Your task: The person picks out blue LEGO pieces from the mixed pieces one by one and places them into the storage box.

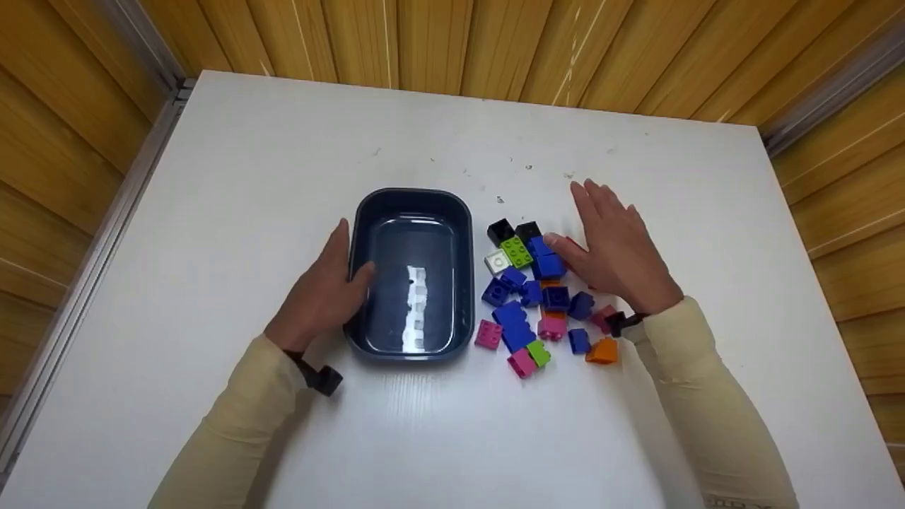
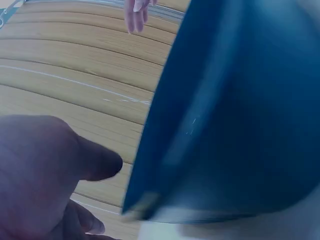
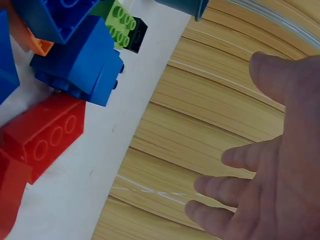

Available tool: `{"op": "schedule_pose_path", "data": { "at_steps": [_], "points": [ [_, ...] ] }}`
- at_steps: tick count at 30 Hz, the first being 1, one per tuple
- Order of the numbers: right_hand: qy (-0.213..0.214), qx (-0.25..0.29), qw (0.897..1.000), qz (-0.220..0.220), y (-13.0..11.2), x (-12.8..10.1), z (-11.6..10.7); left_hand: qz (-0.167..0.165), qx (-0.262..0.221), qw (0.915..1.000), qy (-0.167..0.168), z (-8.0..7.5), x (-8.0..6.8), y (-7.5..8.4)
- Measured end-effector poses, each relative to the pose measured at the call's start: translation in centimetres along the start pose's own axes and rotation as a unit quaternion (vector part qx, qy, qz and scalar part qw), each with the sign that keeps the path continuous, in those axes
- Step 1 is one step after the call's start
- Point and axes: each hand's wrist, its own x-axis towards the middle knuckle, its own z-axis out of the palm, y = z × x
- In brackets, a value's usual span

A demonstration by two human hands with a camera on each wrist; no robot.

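Observation:
An empty dark blue rectangular tray [image 1: 463, 283] stands on the white table. My left hand [image 1: 318, 300] is at its left wall, with the thumb [image 1: 362, 279] reaching over the rim in the head view. In the left wrist view a gap shows between that thumb and the tray [image 2: 240, 125], and the hand is not curled round it. To the tray's right lies a loose pile of toy building blocks [image 1: 520, 332] in blue, pink, green, orange, black, white and red. My right hand [image 1: 619, 254] hovers along the pile's right side, fingers extended and holding nothing. Red blocks [image 3: 50, 132] lie partly hidden beneath it.
The white table [image 1: 424, 438] reaches well beyond the tray and blocks on all sides. Wood-patterned walls [image 1: 431, 42] rise behind it and at both sides, with metal frame rails [image 1: 152, 141] in the corners. Small dark specks [image 1: 528, 167] mark the tabletop behind the blocks.

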Motion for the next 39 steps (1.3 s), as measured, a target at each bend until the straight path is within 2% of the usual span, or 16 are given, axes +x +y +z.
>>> {"op": "schedule_pose_path", "data": {
  "at_steps": [6,12,18,24,32,39],
  "points": [
    [-0.030,-0.004,1.000,0.003,-0.3,0.8,1.5,0.018,-0.051,0.9985,-0.001,2.1,-0.3,-1.6],
    [-0.040,0.003,0.999,0.000,-0.5,1.4,3.0,0.040,-0.071,0.9966,0.006,2.5,-0.6,-2.1],
    [-0.015,0.004,1.000,-0.001,-0.9,2.4,3.8,0.039,-0.060,0.9974,0.007,2.4,-0.5,-1.9],
    [-0.009,-0.003,1.000,0.006,-1.0,3.0,4.6,0.036,-0.049,0.9981,0.010,2.7,-0.3,-1.5],
    [0.008,0.008,1.000,0.004,-1.0,3.3,4.7,0.038,-0.049,0.9979,0.021,3.1,-0.2,-1.2],
    [-0.006,0.036,0.999,0.029,-1.1,4.0,4.8,0.031,-0.042,0.9982,0.029,3.1,-0.3,-1.3]
  ]
}}
